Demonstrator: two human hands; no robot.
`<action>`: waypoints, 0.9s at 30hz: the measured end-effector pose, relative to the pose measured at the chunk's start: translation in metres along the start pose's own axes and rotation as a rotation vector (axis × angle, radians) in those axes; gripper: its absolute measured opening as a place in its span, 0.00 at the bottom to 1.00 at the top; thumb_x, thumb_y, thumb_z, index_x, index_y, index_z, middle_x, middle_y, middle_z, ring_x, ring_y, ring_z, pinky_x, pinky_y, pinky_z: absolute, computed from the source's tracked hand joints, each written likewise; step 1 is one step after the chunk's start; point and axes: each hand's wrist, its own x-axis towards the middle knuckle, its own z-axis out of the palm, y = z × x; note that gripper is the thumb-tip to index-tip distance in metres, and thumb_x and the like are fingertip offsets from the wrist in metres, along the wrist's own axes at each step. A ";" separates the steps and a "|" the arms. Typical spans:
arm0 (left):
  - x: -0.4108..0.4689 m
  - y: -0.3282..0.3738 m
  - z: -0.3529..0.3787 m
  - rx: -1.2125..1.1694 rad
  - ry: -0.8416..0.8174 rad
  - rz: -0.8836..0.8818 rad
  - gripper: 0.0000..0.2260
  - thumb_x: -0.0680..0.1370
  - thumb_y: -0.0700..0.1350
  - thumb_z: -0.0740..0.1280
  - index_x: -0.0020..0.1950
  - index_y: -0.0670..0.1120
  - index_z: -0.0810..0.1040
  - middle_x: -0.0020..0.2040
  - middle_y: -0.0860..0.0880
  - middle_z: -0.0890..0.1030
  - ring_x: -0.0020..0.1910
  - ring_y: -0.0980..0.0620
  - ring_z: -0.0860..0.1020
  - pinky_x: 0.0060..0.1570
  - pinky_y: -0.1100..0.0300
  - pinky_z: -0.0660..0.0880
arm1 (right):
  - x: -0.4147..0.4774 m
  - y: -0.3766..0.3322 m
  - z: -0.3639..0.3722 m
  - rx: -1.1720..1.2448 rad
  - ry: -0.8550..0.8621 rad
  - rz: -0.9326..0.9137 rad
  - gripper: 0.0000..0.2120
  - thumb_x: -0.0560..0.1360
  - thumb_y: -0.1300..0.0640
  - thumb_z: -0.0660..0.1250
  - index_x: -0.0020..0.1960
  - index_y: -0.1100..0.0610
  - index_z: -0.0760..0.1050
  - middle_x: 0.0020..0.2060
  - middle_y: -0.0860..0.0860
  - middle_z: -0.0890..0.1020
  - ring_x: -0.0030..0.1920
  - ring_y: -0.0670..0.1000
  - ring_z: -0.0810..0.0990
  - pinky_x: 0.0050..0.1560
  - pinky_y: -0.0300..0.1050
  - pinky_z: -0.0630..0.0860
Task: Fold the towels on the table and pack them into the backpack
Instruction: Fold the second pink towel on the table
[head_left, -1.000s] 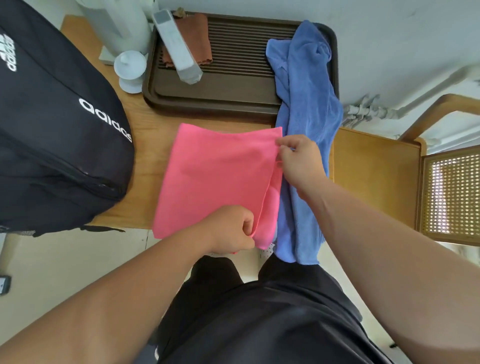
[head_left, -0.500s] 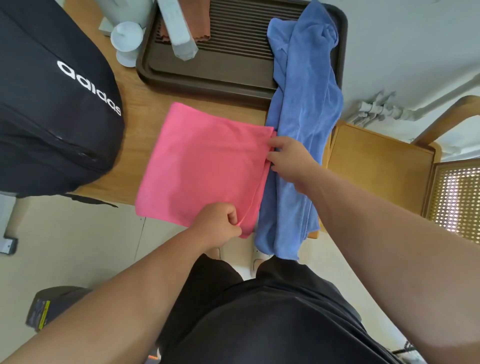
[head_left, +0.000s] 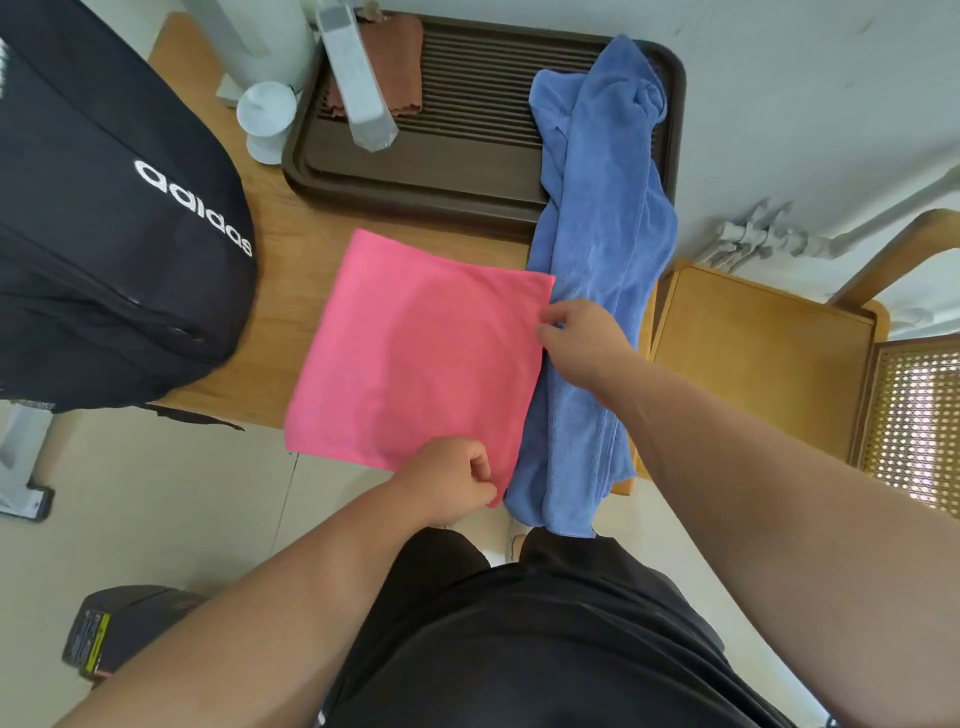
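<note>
right now the pink towel (head_left: 426, 353) is lying flat and square on the near part of the wooden table (head_left: 291, 270), with its near edge hanging a little over the table's front. the left hand (head_left: 457, 480) is pinching the towel's near right corner, its grip narrow, thumb and curled fingers closing on the cloth. the right hand (head_left: 582, 338) is pinching the right edge just below the far right corner, its grip likewise closing on the pink cloth, and its wrist is lying across the blue towel (head_left: 597, 234). the blue towel is lying rumpled in a long strip, touching the pink one's right edge, its far end resting in the dark brown tray (head_left: 467, 176) and its near end drooping off the table's front. on the tray's slats a grey block (head_left: 358, 78) is partly covering a brown cloth (head_left: 395, 62). a small white container (head_left: 265, 117) is standing just left of the tray. the black backpack (head_left: 104, 234) with white adidas lettering is sitting on the table's left end, apart from the pink towel. a wooden chair (head_left: 753, 353) is standing right of the table.
</note>
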 end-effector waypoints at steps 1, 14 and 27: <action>0.001 0.000 -0.004 0.012 0.017 0.003 0.03 0.74 0.46 0.72 0.44 0.48 0.79 0.40 0.53 0.80 0.41 0.49 0.81 0.42 0.56 0.78 | 0.001 -0.002 0.001 -0.026 0.019 -0.004 0.13 0.77 0.58 0.61 0.57 0.63 0.78 0.42 0.54 0.76 0.39 0.52 0.71 0.40 0.46 0.70; 0.056 -0.016 -0.161 0.429 0.489 0.088 0.28 0.72 0.55 0.73 0.69 0.48 0.71 0.65 0.44 0.71 0.63 0.41 0.73 0.62 0.45 0.74 | 0.030 -0.046 0.013 -0.722 0.366 -0.238 0.13 0.75 0.61 0.59 0.59 0.55 0.73 0.54 0.54 0.72 0.44 0.56 0.70 0.42 0.50 0.65; 0.119 -0.018 -0.213 0.816 0.295 0.091 0.25 0.77 0.52 0.65 0.73 0.49 0.66 0.66 0.46 0.69 0.64 0.42 0.67 0.63 0.46 0.68 | 0.062 -0.068 0.055 -1.060 0.119 -0.208 0.20 0.77 0.64 0.55 0.66 0.54 0.73 0.60 0.52 0.76 0.59 0.56 0.69 0.57 0.51 0.65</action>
